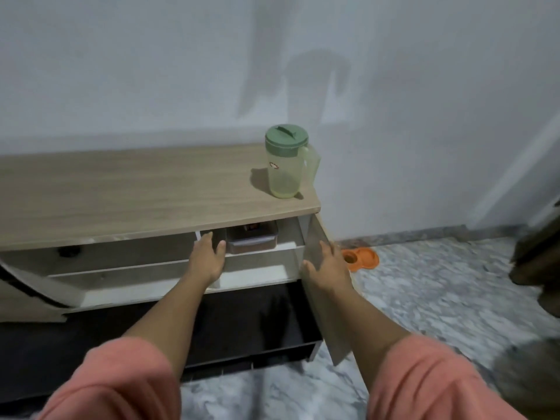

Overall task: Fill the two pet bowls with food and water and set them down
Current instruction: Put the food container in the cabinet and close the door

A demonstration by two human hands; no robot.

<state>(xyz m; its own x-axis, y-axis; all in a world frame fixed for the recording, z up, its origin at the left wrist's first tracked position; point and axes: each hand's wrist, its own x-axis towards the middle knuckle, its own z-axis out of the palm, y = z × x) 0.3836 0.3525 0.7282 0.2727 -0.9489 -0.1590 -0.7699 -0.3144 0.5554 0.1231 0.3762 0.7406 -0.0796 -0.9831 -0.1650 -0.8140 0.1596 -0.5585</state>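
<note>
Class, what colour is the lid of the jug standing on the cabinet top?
The lid is green, on a pale, see-through green jug. The head view shows it.

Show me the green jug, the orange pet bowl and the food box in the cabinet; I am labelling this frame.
Green jug (pixel 285 174), head view: middle of its clear body.
Orange pet bowl (pixel 365 258), head view: flat top, right part.
Food box (pixel 253 242), head view: front wall, on the upper shelf.
</note>
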